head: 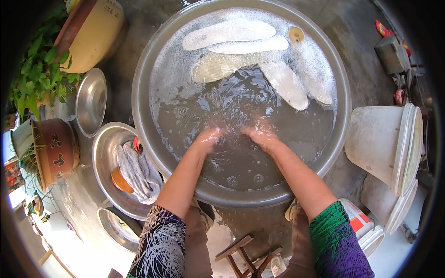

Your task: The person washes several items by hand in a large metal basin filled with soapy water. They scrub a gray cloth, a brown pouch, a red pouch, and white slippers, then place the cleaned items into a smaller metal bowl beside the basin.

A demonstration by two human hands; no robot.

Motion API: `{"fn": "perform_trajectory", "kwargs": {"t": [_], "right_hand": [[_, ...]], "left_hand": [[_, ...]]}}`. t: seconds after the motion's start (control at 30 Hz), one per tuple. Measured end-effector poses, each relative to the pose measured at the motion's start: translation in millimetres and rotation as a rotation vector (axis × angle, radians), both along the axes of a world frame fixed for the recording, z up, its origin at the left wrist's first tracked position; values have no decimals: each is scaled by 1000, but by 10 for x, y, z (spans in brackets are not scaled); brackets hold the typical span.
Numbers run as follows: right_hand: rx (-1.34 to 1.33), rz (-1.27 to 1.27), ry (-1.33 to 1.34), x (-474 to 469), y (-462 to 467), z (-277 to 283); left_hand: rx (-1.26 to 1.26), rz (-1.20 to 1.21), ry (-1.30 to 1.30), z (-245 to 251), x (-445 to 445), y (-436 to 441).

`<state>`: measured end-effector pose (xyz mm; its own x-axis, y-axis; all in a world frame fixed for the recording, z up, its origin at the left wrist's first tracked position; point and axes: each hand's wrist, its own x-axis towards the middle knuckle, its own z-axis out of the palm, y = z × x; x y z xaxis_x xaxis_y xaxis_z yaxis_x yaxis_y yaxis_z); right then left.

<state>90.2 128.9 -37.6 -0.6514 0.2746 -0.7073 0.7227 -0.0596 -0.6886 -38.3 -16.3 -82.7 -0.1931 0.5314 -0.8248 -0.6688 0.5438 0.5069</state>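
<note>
A large round metal basin (240,201) of murky, sudsy water lies before me. Both of my hands are partly sunk in it, near the middle. My left hand (210,136) and my right hand (259,135) are apart, their fingers hidden by the water, so whether they hold anything cannot be seen. Beyond them, pale shoe insoles float among foam: a long white insole (229,33) at the far side, another insole (250,46) against it, a yellowish insole (213,67), a slanting white insole (285,84) and one at the right (314,73).
At the left, a smaller metal basin (100,194) holds a grey cloth (139,170); a metal bowl (91,102) and potted plants (57,149) are beyond it. White plastic buckets (373,139) lie at the right. A wooden folding stool (245,255) is between my legs.
</note>
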Motion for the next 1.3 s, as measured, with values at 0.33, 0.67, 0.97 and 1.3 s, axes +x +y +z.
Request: {"fn": "perform_trajectory", "kwargs": {"t": [0.33,0.67,0.97,1.3], "right_hand": [[-789,-645,506,58,379,94],[-234,-810,203,181,44,-137],[722,-248,666,332,-815,925],[285,-447,593,179,-606,826]], "left_hand": [[334,-132,-222,546,-8,146],[-427,-74,833,624,590,95],[108,390,-269,1061,516,318],[242,595,52,1105,768,430]]}}
